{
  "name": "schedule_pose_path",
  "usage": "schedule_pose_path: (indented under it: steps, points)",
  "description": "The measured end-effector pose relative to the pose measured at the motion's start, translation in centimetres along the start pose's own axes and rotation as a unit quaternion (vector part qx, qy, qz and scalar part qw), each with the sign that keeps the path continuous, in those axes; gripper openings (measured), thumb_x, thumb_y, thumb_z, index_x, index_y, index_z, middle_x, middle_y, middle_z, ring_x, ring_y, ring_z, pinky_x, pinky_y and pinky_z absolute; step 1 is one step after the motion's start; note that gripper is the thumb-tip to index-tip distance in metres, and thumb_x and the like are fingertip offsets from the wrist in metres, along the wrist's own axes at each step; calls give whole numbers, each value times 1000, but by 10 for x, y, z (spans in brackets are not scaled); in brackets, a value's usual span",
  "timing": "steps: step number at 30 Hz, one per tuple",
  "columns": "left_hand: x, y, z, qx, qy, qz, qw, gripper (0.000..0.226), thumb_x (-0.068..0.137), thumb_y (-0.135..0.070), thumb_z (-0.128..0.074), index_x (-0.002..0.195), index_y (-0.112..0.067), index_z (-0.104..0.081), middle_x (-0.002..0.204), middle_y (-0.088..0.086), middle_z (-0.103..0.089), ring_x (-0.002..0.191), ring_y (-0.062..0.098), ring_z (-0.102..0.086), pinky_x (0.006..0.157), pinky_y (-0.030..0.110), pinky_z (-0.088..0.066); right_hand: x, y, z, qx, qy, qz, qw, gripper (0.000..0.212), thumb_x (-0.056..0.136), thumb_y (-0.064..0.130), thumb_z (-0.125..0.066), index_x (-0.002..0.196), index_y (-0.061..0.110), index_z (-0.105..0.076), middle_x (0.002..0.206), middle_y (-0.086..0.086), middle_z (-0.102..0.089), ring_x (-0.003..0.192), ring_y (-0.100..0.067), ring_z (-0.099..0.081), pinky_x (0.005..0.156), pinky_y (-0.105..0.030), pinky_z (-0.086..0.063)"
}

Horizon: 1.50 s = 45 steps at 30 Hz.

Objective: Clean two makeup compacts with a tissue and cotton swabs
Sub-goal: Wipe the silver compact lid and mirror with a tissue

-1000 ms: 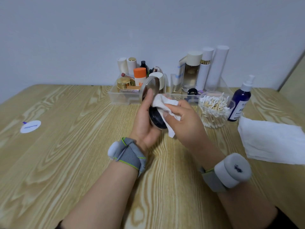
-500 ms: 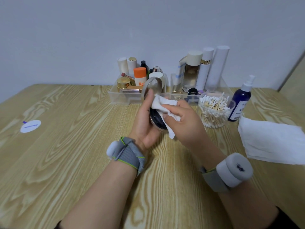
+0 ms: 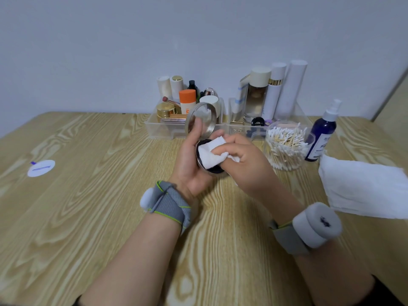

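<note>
**Hands on the open compact, tissue down in the dark pan**

Both hands meet above the middle of the wooden table (image 3: 88,195). The left hand (image 3: 189,164) hides the underside of the compact (image 3: 202,120). The right hand (image 3: 245,164) and its tissue (image 3: 210,154) cover most of the black pan, so only a dark crescent shows at the near rim. How many right fingertips press under the tissue cannot be told. The mirror in the lid gives back only a pale blur. Labels on the bottles in the clear organiser tray (image 3: 163,131) are too small to read. The frame's right edge cuts off a white folded sheet (image 3: 362,186), which may be paper or cloth.

The compact is round, with a silvery metal rim and a hinged lid standing open, tilted away from the person. The tissue is white and soft, crumpled into a loose pad. Cotton swabs (image 3: 286,149) on pale wooden sticks fill a clear round jar just right of the hands. Beside the jar is a dark blue spray bottle (image 3: 321,138) with a white nozzle. The tabletop is light wood with bold grain, and a round white sticker (image 3: 41,168) lies well to the left.

The left hand lies palm up, fingers curled beneath the compact, thumb stretched up across the lid's inner face. The right hand, knuckles up, pinches the tissue in curled fingers and presses it onto the pan. Each wrist wears a grey band carrying a white foam-like block.
</note>
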<state>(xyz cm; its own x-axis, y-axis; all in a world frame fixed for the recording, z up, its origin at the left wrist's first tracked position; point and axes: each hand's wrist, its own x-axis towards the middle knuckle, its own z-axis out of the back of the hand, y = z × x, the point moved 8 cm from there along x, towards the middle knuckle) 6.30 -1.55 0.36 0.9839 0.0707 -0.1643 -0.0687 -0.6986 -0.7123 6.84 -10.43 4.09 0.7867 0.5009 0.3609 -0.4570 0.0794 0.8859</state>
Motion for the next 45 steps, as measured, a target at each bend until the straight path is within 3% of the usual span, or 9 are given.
schedule_pose_path:
  steps: [6,10,15,21,27,32,35,40,45]
  points:
    - [2,6,-10,-8,48,17,999,66,97,-59,-36,71,-10,-73,69,7,-66,65,19,-69,64,26,-57,1,-4,2,4,-32,-9,999,38,86,-7,-55,93,28,-69,96,13,-53,88,-2,-55,71,-6,-40]
    - [1,9,-12,8,74,24,997,75,98,-61,-30,71,-10,-78,75,10,-71,72,20,-71,70,28,-57,1,-6,7,-24,-42,-28,998,35,89,-4,-52,113,14,-69,100,15,-50,96,-4,-54,77,-3,-39]
    - [0,10,-13,23,87,22,996,77,98,-62,-27,68,-13,-77,73,7,-71,72,17,-71,73,29,-55,1,-7,7,-33,-27,-29,999,35,90,-3,-52,111,18,-69,99,15,-51,88,7,-53,70,-4,-39]
    - [8,7,5,-31,8,31,999,61,86,-66,-56,122,-18,-44,108,9,-57,91,26,-66,73,38,-58,2,-4,0,-49,11,12,999,31,87,-6,-58,93,20,-72,97,4,-55,86,8,-52,73,-6,-39]
    - [9,5,10,-38,-23,8,999,44,86,-62,-55,106,-23,-53,92,2,-61,79,19,-68,67,33,-59,1,-3,-1,-49,3,37,998,29,86,-6,-55,97,13,-74,100,4,-55,96,-3,-55,79,-6,-39]
    - [4,2,-4,28,42,9,999,74,89,-69,-39,101,-2,-67,91,17,-64,84,26,-68,84,36,-55,-1,-1,0,-76,-7,40,996,37,89,-5,-54,116,15,-69,108,8,-53,107,-6,-52,87,-4,-36]
    - [4,3,-5,60,64,2,996,96,93,-70,-29,120,20,-52,108,34,-58,101,38,-62,92,43,-52,-1,-1,4,-118,-23,45,992,40,89,1,-54,123,20,-65,113,4,-53,110,-12,-53,92,-17,-42]
    - [4,4,-11,22,79,-3,997,103,84,-68,-50,142,15,-32,139,38,-39,132,46,-41,112,52,-34,-2,2,7,-168,-48,54,983,42,90,7,-52,128,22,-61,117,-2,-53,109,-20,-54,91,-38,-48]
    - [1,-1,-10,5,46,-25,999,90,81,-61,-51,141,5,-43,128,24,-54,115,32,-58,102,43,-45,-3,1,6,-225,-53,37,972,45,88,9,-49,129,25,-59,123,-1,-50,110,-26,-54,88,-44,-48]
